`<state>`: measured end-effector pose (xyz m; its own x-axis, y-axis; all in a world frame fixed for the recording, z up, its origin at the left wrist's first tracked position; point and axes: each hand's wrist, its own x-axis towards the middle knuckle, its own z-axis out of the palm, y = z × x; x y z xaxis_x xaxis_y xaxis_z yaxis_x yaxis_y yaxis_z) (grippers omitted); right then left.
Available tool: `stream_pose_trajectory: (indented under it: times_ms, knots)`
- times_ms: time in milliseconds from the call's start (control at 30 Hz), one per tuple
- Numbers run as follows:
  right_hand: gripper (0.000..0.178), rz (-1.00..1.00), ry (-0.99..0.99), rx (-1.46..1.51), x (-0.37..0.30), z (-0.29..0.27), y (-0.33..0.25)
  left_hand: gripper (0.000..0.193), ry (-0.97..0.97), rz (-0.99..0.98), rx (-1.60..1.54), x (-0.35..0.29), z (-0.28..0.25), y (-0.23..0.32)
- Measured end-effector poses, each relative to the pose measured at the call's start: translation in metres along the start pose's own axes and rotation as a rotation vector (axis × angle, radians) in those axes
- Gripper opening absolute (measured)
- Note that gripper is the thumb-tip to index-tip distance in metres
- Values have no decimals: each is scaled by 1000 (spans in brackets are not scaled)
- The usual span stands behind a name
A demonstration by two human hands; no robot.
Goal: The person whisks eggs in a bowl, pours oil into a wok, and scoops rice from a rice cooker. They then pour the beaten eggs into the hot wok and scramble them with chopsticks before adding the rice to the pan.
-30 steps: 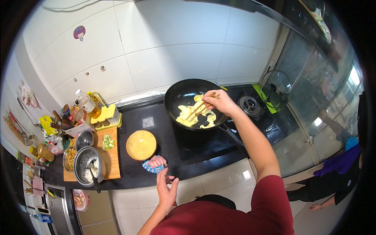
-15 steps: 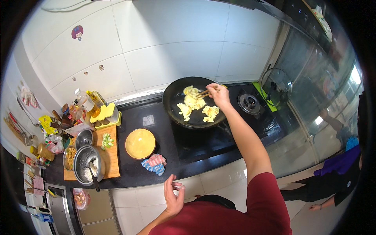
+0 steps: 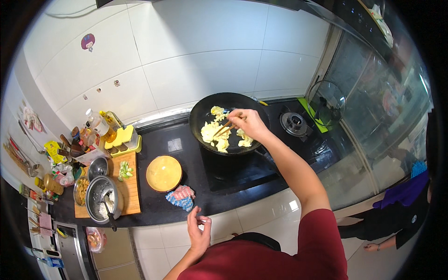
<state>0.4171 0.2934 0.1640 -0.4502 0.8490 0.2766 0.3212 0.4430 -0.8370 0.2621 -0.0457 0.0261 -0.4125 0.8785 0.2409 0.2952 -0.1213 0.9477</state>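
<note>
Scrambled egg (image 3: pixel 215 133) lies in yellow clumps inside a black wok (image 3: pixel 198 108) on the stove. Over the wok, my right hand (image 3: pixel 249 122) is closed round a pair of wooden chopsticks (image 3: pixel 224 129), whose tips touch the egg. The wok's handle (image 3: pixel 267 159) points toward me, partly under my right forearm. My left hand (image 3: pixel 199 229) hangs in front of the counter's edge with its fingers apart and slightly curled, holding nothing. Nearest to it on the counter lies a pink and blue cloth (image 3: pixel 181 198), beside a yellow bowl (image 3: pixel 164 173).
On a cutting board (image 3: pixel 132 193) at left are chopped green pieces (image 3: pixel 124 171) and a metal pot (image 3: pixel 96 210) with a spoon. An oil bottle (image 3: pixel 100 125) stands behind. A glass lid (image 3: pixel 326 103) leans right of the free burner (image 3: pixel 294 123). Another person (image 3: pixel 396 219) is at far right.
My right hand and the chopsticks have moved left and nearer to me within the wok. The egg clumps have been shifted and spread differently. My left hand stays empty.
</note>
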Motion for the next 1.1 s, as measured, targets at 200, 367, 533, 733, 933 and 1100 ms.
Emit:
stream_pose_trajectory:
  times_ms: [200,367,533,733,933,1100]
  knots:
    - [16,-30,406,-180,22,-46,40,53,40,-44,39,-5,-10,-8]
    - [16,170,451,80,52,-36,76,51,-10,-83,60,-10,-12,-8]
    - [16,48,135,193,44,9,40,48,-14,-60,61,-5,-13,-10]
    - [20,-2,-165,-236,5,-51,-51,47,9,-65,55,-7,-15,-15]
    - [18,204,94,-397,-8,-75,-30,48,17,-81,47,-8,-15,-17]
    - [14,252,225,238,11,-31,12,48,-23,-92,30,-6,-14,-12]
